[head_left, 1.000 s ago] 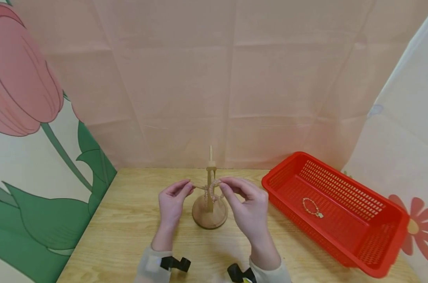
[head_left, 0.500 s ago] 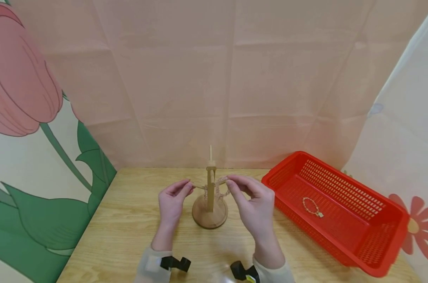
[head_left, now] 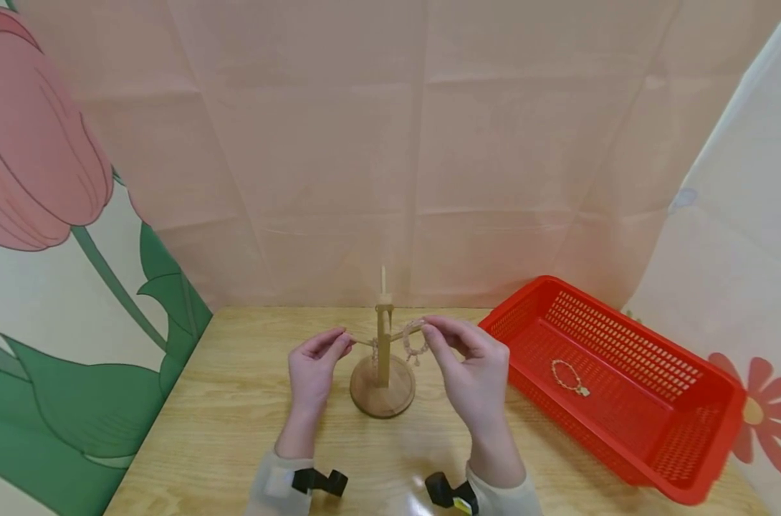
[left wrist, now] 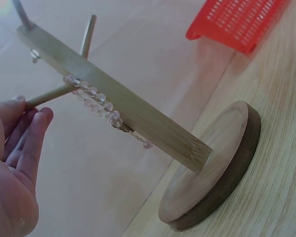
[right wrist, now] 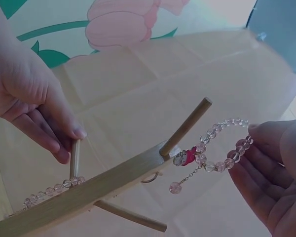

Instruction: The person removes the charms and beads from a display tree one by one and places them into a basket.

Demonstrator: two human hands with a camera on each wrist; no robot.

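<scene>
A wooden jewellery stand [head_left: 383, 351] with a round base and several thin pegs stands mid-table. My left hand [head_left: 314, 362] pinches the tip of its left peg [left wrist: 52, 96]. From that peg, close against the post, hangs a bracelet of clear pink beads [left wrist: 96, 98]. My right hand [head_left: 474, 369] pinches another clear pink bead bracelet [right wrist: 240, 148] between thumb and fingertips. It has a red-and-white charm [right wrist: 186, 157] and a short chain ending in a bead. In the right wrist view this bracelet hangs apart from the pegs, beside the post's upper end.
A red plastic basket [head_left: 623, 444] stands at the right of the wooden table [head_left: 216, 416]. Inside lies a light beaded bracelet [head_left: 566, 376] with a pale charm. A pinkish cloth backdrop [head_left: 339, 158] hangs behind the table.
My right hand has moved to the right, away from the post, carrying its bracelet along. The left hand keeps its hold on the peg, and the stand stays in place.
</scene>
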